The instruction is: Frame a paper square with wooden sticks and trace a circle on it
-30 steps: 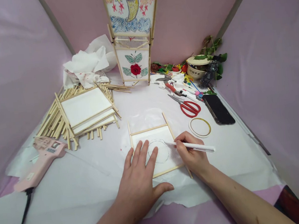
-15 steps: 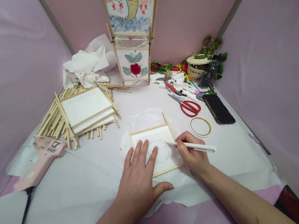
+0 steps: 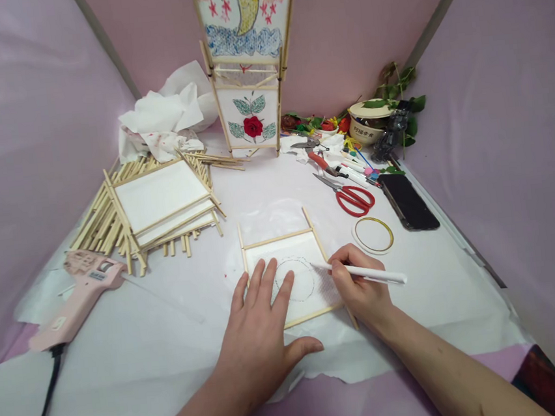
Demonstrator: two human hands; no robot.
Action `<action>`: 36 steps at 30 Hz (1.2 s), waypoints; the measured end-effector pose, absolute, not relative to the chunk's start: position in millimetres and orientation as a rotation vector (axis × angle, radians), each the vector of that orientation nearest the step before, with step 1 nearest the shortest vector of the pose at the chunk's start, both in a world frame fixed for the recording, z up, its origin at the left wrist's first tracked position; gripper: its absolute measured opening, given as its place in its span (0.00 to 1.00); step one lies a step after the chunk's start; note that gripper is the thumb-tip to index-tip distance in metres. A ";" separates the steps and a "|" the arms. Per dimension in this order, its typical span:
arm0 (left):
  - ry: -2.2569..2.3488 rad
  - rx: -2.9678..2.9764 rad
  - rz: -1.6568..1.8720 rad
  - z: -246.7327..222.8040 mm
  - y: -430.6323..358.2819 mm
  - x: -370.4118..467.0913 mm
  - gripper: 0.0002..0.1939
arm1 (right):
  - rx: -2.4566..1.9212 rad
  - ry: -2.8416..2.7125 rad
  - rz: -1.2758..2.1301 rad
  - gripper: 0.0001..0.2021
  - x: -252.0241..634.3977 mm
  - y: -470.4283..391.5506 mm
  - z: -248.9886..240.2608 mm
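Observation:
A small wood-framed white panel [image 3: 281, 243] lies in front of me, with a thin dark circle drawn on it and small scallops along the circle's upper edge. My left hand [image 3: 260, 330] rests flat on the panel's left part, fingers spread, covering its lower left corner. Between the thumb and fingers of my right hand [image 3: 361, 285] is a white pen [image 3: 379, 275]. The pen's tip is at the upper right of the circle, and this hand lies over the panel's right edge.
Left: a pink glue gun [image 3: 77, 299], stacked framed panels [image 3: 161, 196] on wooden sticks. Behind stands a decorated frame tower [image 3: 251, 115]. Right: red scissors [image 3: 352, 199], a tape roll [image 3: 374, 234], a phone [image 3: 408, 202], pliers [image 3: 322, 163] and a tub [image 3: 367, 124] with plants.
The view has shifted very slightly. My right hand and the pen have moved a little to the right; my left hand keeps its place on the panel.

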State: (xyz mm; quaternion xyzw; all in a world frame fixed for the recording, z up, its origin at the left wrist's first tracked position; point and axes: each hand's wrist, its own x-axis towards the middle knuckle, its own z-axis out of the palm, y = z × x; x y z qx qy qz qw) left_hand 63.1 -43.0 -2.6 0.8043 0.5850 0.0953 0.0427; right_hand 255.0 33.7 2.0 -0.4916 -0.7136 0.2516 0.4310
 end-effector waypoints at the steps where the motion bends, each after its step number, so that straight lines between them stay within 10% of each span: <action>1: 1.790 2.460 0.294 -2.5 -43.2 63.0 0.50 | -1.223 -1.782 0.624 0.08 255.0 33.9 1.9; 36: 1.770 2.438 0.326 0.1 -42.7 63.0 0.49 | -1.170 -1.819 0.587 0.08 257.8 33.0 4.5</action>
